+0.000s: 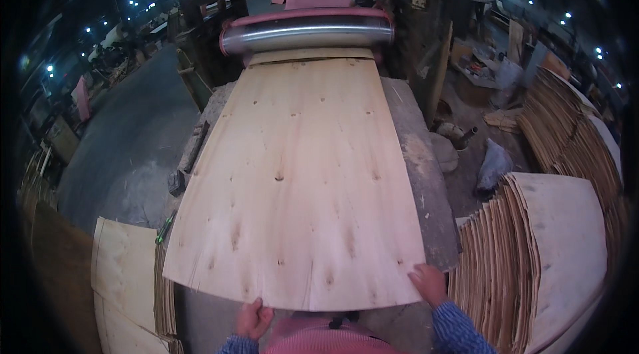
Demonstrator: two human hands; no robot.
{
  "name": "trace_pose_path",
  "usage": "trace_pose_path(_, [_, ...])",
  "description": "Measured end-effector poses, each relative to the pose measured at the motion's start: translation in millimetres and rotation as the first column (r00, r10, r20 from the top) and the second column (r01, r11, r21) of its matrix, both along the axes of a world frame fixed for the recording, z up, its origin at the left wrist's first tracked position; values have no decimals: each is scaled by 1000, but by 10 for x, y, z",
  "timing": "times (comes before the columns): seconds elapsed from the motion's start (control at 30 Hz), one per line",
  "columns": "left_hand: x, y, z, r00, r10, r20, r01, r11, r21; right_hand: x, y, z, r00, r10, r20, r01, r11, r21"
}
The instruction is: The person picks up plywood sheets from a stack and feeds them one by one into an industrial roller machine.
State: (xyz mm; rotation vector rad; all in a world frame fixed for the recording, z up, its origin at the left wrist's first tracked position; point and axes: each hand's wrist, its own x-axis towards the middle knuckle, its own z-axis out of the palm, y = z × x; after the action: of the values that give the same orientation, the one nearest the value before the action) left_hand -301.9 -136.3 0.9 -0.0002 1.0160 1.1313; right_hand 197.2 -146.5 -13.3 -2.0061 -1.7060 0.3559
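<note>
Touching near edge of wood sheet [299, 174], left hand [253, 321] half curled, thumb at rim; cannot tell whether it pinches. Right hand [429, 284] partly open, fingertips over sheet's near right corner; cannot tell whether thumb grips below. Sheet lies flat on grey worktable [426, 181], far end near shiny metal roller [306, 33]. Veneer stacks at lower left [126, 254] and right [566, 234].

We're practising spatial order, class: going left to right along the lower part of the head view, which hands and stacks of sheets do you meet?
Left stack of pale sheets → left hand → right hand → right stack of sheets.
</note>
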Motion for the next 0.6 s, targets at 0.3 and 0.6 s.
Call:
trace_pose_path(0.3, [210, 776, 380, 485, -185, -855, 618, 764, 185, -74, 753, 1127, 769, -237, -594, 242, 968, -73])
trace_pose_path(0.6, [842, 2513, 56, -116, 83, -990, 737, 676, -30, -684, 98, 132, 976, -193, 105, 196, 981, -14])
